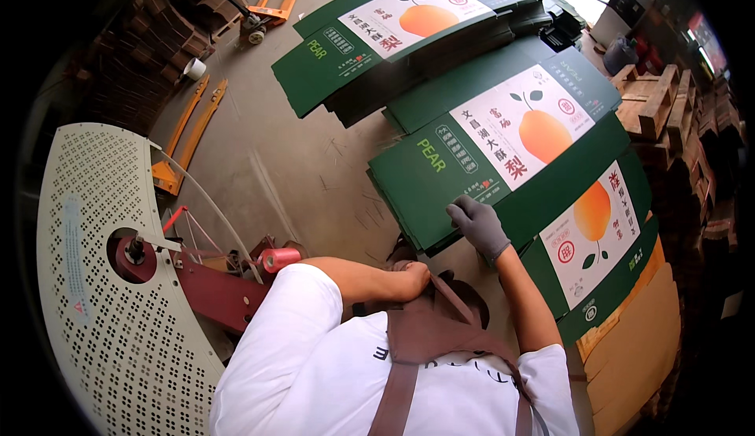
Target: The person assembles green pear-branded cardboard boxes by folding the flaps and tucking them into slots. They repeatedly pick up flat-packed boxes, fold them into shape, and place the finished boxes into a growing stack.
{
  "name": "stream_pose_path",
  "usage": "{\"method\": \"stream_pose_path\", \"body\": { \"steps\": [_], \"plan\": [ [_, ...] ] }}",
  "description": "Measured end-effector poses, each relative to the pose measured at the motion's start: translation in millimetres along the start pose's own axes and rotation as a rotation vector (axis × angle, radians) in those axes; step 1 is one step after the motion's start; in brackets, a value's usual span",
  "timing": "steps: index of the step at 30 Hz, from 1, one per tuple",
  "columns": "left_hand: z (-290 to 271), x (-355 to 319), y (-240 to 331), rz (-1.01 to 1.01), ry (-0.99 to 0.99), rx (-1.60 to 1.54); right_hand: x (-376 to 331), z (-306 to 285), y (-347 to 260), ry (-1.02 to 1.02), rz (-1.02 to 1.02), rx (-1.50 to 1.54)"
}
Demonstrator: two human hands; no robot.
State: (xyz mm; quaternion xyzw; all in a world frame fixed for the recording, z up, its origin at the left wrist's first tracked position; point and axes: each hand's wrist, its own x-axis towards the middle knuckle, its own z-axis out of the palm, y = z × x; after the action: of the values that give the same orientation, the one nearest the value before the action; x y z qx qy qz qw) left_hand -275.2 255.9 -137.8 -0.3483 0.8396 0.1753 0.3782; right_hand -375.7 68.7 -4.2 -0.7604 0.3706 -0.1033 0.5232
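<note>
My right hand (481, 228), in a grey glove, is at the near edge of a stack of flat green cardboard box blanks (417, 192). Its fingers are curled onto the top blank, which is printed with an orange-yellow pear on a white panel. My left hand (410, 280) is bare and closed in front of my brown apron (425, 326); whatever lies in its fingers is hidden. Nearer on the right, a further green blank (543, 279) shows the same pear print upside down.
Another stack of green blanks (314, 66) stands farther off. At left is a perforated cream machine cover (94, 279) beside a dark red machine arm (216, 286). Orange pallet-jack forks (197, 133) lie on the floor. Wooden pallets (657, 106) and brown cardboard (637, 349) are at right.
</note>
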Motion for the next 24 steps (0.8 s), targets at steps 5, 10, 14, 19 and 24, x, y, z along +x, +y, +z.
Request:
{"method": "stream_pose_path", "body": {
  "steps": [5,10,14,19,24],
  "plan": [
    [-22.1,-18.5,-59.4,0.34,0.006,-0.353,57.5,3.1,-24.4,0.008,-0.072,-0.254],
    [-4.6,-75.6,-126.3,0.448,0.21,-1.21,161.8,23.9,-60.3,0.099,-0.364,-0.568],
    [-25.1,-174.4,-289.7,-0.431,1.118,-0.847,256.6,27.3,-78.6,0.215,-0.53,-0.692],
    [42.9,-208.9,-403.1,-0.936,0.897,-0.563,321.8,59.7,-92.2,0.279,-0.52,-0.876],
    [54.7,-196.6,-390.7,-0.858,0.941,-0.451,324.1,55.1,-60.5,0.484,-0.395,-0.453]
  ]
}}
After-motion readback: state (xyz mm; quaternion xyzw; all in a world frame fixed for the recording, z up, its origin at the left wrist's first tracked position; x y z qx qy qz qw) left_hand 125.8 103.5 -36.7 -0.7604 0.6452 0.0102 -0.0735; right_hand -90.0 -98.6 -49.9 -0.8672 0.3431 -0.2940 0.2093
